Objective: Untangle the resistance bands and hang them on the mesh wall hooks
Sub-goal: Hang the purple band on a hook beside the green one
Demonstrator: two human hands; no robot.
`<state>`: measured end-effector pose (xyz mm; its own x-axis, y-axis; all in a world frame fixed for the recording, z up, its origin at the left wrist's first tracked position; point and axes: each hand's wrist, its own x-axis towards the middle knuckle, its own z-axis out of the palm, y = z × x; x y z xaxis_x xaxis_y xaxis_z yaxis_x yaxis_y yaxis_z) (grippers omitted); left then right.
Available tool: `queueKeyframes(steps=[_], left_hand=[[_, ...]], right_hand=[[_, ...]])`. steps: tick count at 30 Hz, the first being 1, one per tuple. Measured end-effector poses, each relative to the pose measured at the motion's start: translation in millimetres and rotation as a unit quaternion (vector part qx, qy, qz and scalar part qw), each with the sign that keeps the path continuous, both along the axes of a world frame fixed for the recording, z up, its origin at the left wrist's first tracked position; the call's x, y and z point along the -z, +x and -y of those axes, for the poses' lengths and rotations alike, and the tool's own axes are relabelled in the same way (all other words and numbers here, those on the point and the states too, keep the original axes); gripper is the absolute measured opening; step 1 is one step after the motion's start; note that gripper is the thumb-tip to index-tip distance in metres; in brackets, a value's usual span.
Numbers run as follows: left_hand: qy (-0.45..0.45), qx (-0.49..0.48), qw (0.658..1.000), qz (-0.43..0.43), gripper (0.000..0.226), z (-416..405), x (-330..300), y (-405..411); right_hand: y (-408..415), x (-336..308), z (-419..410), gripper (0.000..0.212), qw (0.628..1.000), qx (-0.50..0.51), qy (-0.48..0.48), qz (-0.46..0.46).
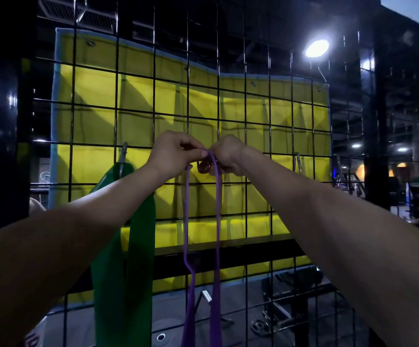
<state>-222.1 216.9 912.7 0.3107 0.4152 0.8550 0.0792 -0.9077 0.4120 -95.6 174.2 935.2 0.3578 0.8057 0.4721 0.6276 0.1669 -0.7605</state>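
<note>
A yellow tarp (138, 113) with a pale blue border and metal eyelets hangs across the middle of the scene, sagging along its top edge. A bright round ceiling lamp (316, 48) glares at the upper right. Glossy black pillars (368, 121) stand at left and right. Far right, dim gym equipment (348, 181) shows under small lights. Low down lies a grey floor (241, 309).

You have nothing legible to read here: no text, label, brand, number or sign shows clearly on anything in view.
</note>
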Motion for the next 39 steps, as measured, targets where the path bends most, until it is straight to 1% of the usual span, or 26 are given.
queueKeyframes(steps=[4, 9, 11, 15, 18, 22, 27, 31, 35, 39], left_hand=[[0.006, -0.011, 1.0, -0.008, 0.014, 0.2, -1.2, 0.3], [-0.017, -0.006, 1.0, -0.009, 0.018, -3.2, 0.9, -6.3], [-0.023, -0.011, 1.0, -0.008, 0.018, -5.4, 0.9, -7.6], [-0.019, -0.009, 1.0, -0.005, 0.018, -5.3, 1.5, -7.0], [-0.018, -0.004, 1.0, -0.006, 0.017, -5.5, 0.7, -7.9], [-0.018, 0.002, 1.0, -0.007, 0.013, -6.1, -0.1, -10.0], [-0.018, 0.002, 1.0, -0.01, 0.015, -6.9, -1.4, -13.1], [-0.019, 0.006, 1.0, -0.017, 0.016, -6.6, -1.2, -14.3], [-0.025, 0.013, 1.0, -0.015, 0.016, -7.1, -2.3, -12.1], [-0.025, 0.02, 0.999, -0.013, 0.013, -8.5, -3.9, -10.5]], right_hand=[[3.0, 5.4, 1.6, 0.022, 0.998, -0.027, 0.017, -0.05], [-0.8, 3.9, -7.7, 0.016, 0.999, -0.004, 0.03, -0.022], [-1.2, 4.5, -10.6, 0.015, 0.999, -0.007, 0.036, -0.039], [-0.2, 3.6, -9.7, 0.028, 0.995, -0.016, 0.042, -0.094], [-1.7, 3.2, -11.3, 0.034, 0.993, 0.002, 0.043, -0.107], [-3.4, 4.3, -18.0, 0.035, 0.991, 0.025, 0.049, -0.119], [-8.3, 6.1, -18.7, 0.032, 0.989, 0.063, 0.069, -0.115], [-9.5, 3.7, -12.1, 0.03, 0.987, 0.035, 0.034, -0.152], [-7.8, -0.6, -7.6, 0.031, 0.989, 0.008, -0.01, -0.145], [-3.7, 1.0, -6.0, 0.035, 0.99, -0.01, -0.002, -0.14]])
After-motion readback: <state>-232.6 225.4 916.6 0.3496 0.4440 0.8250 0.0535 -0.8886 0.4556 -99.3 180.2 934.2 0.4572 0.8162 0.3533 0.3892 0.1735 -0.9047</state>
